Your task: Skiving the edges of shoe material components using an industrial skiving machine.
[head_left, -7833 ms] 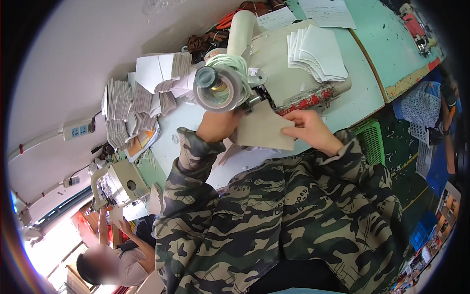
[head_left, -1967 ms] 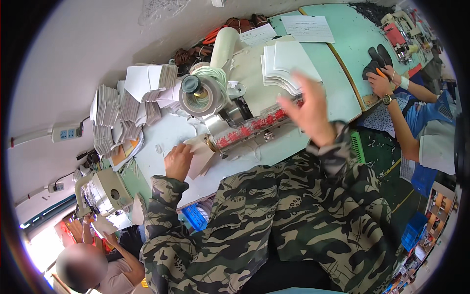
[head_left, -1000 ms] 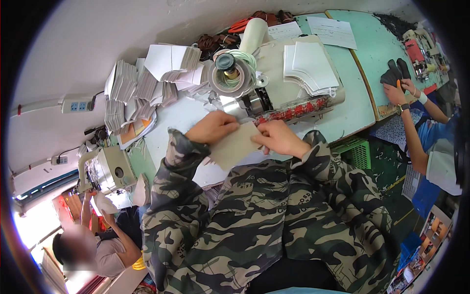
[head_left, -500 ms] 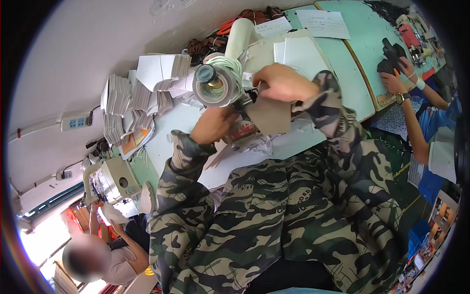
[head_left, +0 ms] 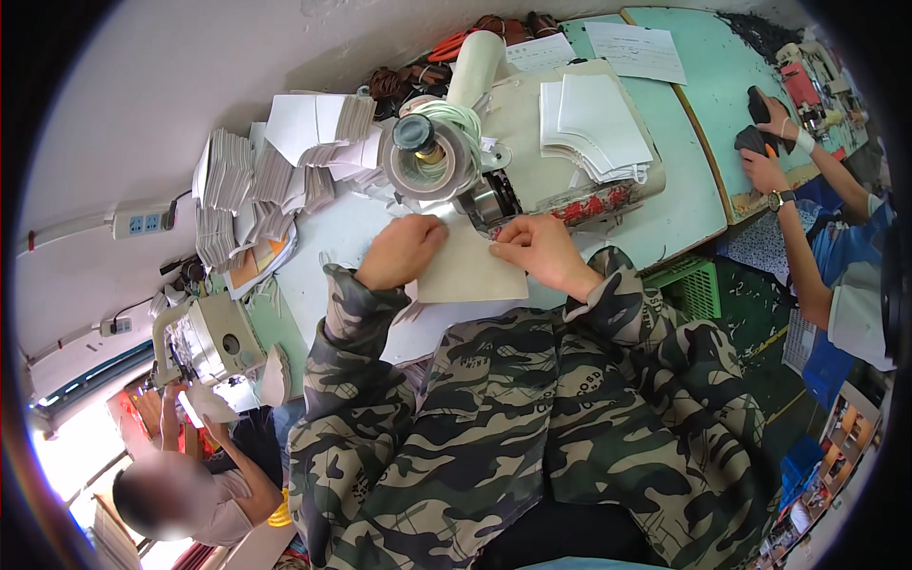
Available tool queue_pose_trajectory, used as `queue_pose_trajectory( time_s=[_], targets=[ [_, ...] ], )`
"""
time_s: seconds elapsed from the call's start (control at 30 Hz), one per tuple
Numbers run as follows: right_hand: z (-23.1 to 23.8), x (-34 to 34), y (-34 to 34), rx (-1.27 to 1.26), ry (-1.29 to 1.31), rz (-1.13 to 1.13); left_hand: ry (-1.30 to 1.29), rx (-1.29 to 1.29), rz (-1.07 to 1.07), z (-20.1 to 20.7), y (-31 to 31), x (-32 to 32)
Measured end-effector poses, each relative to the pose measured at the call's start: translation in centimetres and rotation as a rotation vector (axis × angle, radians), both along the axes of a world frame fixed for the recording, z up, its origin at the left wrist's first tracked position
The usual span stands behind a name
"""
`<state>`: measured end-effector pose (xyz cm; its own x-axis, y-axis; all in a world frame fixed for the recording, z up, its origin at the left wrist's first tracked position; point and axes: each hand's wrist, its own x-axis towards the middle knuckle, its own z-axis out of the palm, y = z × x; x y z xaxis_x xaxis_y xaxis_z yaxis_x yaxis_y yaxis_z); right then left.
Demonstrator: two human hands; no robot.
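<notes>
A flat beige sheet [head_left: 473, 271] lies under the machine head, before the dark roller part [head_left: 494, 198]. My left hand [head_left: 404, 252] is closed at the sheet's left edge, fingers bent, fingertips near the machine. At the sheet's upper right, my right hand [head_left: 546, 252] pinches the edge between thumb and fingers. Above the left hand stands the machine's round grey head [head_left: 429, 176] with a dark knob [head_left: 413, 133] and a coil of pale green cord [head_left: 461, 128]. A stack of white cut pieces [head_left: 598, 123] rests on the cream machine body [head_left: 532, 104].
Piles of white pieces [head_left: 228, 180] crowd the table's left side against the wall. A green crate [head_left: 686, 288] is below the table at right. One co-worker's hands hold dark pieces [head_left: 757, 141] at far right; another person sits at a machine [head_left: 217, 337] lower left.
My right hand has moved down and right, off the machine body, uncovering the white stack. The beige sheet now lies flat and lower left. My left hand has shifted slightly left.
</notes>
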<state>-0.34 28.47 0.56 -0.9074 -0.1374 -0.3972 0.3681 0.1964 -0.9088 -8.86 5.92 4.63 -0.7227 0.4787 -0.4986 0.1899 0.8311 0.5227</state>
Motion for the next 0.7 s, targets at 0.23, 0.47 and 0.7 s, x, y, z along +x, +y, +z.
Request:
queue_pose_trajectory(
  time_s=[0.23, 0.47, 0.7],
  targets=[
    [0.2, 3.1, 4.4, -0.402, -0.142, -0.236, 0.228, 0.166, -0.149, -0.8, 2.0, -2.0],
    [5.0, -2.6, 12.0, 0.622, 0.806, -0.323, 0.478, -0.477, -0.157, -4.4, -6.9, 0.2],
    [3.2, -0.2, 6.3, 0.469, 0.756, -0.036, 0.567, -0.418, -0.16, -6.9, -9.3, 4.9]
  ],
)
